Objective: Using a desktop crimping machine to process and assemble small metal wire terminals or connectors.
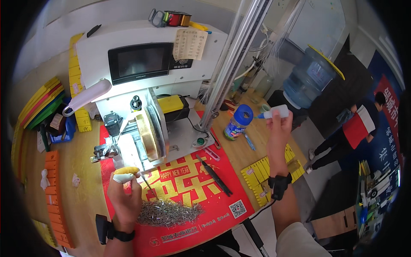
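My right hand (280,130) is raised at the right, fingers closed round a small white squeeze bottle (276,112). The bottle lies nearly level, its blue tip pointing left toward a jar with a blue top (239,120). Low on the left, my left hand (124,199) is closed, with yellow and white coverings (125,172) at its fingertips. A thin dark rod (147,183) slants down beside those fingertips; whether the hand grips it I cannot tell. Just right of this hand, a heap of small metal pieces (171,213) lies on a red printed sheet (188,237).
A white machine (96,47) with a dark screen (139,62) and a gold wheel (146,135) stands ahead. Black tweezers (214,175) lie on the sheet. Yellow trays (257,177) sit right, an orange tray (55,197) left. Another person (355,128) stands far right.
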`<control>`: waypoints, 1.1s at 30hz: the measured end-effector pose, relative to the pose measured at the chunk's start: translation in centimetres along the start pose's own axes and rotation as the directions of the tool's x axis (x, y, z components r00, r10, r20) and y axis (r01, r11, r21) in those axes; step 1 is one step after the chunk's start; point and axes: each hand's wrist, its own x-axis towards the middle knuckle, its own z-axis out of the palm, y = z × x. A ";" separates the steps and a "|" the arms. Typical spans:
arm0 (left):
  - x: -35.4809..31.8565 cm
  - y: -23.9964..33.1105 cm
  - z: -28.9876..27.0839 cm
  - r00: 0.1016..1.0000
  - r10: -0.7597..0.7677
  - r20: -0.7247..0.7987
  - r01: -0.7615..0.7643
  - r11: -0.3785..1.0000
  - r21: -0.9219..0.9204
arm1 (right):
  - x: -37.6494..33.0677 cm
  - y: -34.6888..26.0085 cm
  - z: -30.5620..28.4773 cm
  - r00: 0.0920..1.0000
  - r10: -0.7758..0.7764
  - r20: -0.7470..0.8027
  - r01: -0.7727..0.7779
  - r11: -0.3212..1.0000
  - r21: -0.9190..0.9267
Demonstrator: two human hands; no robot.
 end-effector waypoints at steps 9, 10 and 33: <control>0.3 0.1 0.4 0.999 0.015 0.032 -0.015 1.000 -0.019 | 1.2 3.3 1.8 0.970 -0.199 0.138 0.240 0.869 -0.433; 0.3 0.1 0.2 0.999 -0.003 0.038 0.004 1.000 -0.020 | 0.5 2.0 1.9 0.964 -0.248 0.096 0.265 0.857 -0.441; 0.0 -0.7 0.4 1.000 0.025 0.007 -0.025 1.000 0.017 | -21.6 -2.6 7.2 0.027 -0.091 0.995 0.600 0.798 0.057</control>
